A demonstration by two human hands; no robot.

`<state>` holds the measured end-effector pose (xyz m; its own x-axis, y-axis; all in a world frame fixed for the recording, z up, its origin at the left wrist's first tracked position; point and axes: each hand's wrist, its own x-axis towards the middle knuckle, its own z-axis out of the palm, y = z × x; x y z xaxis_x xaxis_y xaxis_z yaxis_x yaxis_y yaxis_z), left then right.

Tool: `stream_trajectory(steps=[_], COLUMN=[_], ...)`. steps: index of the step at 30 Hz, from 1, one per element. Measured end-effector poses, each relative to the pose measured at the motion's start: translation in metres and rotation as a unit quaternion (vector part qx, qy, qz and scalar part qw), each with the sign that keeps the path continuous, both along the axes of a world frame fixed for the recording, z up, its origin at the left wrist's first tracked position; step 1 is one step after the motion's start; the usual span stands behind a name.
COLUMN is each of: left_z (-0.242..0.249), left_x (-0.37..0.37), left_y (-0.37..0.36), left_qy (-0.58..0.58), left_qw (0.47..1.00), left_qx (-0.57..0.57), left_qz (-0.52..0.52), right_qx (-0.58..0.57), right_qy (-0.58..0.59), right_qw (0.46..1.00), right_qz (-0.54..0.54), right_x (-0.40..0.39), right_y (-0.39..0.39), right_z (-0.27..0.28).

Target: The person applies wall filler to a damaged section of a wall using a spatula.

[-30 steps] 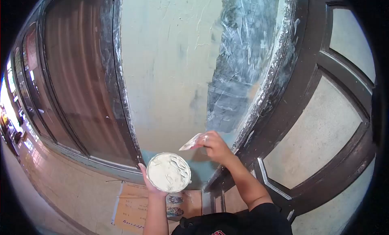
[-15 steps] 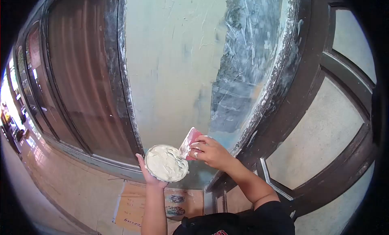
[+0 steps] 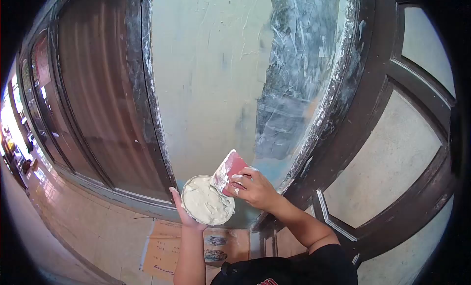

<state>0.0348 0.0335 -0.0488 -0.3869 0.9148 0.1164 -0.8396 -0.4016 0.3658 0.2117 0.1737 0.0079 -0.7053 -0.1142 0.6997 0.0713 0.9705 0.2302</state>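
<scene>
A round tub of off-white paste (image 3: pixel 208 200) rests on my left hand (image 3: pixel 185 215), which holds it from below and at its left side with the thumb up along the rim. Pinched in my right hand (image 3: pixel 251 188) is a pink flat scraper (image 3: pixel 229 171), smeared with white paste. Its lower left edge meets the paste at the tub's upper right rim. White paste also coats some fingers of my right hand. Beyond the tub stands a wall panel (image 3: pixel 211 88), pale green on the left, with a grey-blue patchy strip (image 3: pixel 289 79) on the right.
Dark-framed windows (image 3: pixel 98 88) line the left side. A brown door with pale panels (image 3: pixel 387 157) stands at the right. Orange printed cardboard (image 3: pixel 164 250) lies on the tiled floor (image 3: pixel 108 236) below my arms.
The tub and my left hand have shifted slightly right and down. The scraper has moved left relative to the tub, over its rim, and shows more of its pink face.
</scene>
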Motion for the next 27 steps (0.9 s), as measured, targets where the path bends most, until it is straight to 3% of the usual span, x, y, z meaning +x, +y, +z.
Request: stream_trajectory(steps=[19, 27], left_z=[-0.009, -0.01], left_x=[0.007, 0.015], left_y=[0.001, 0.002], left_qy=[-0.022, -0.018], left_qw=[0.999, 0.999], left_qx=[0.008, 0.015], left_qz=[-0.03, -0.049], right_qx=[-0.102, -0.106], right_qy=[0.038, 0.04], right_qw=[0.994, 0.992], right_qz=[0.004, -0.059], right_x=[0.007, 0.012], right_y=[-0.002, -0.001], right_z=[-0.005, -0.009])
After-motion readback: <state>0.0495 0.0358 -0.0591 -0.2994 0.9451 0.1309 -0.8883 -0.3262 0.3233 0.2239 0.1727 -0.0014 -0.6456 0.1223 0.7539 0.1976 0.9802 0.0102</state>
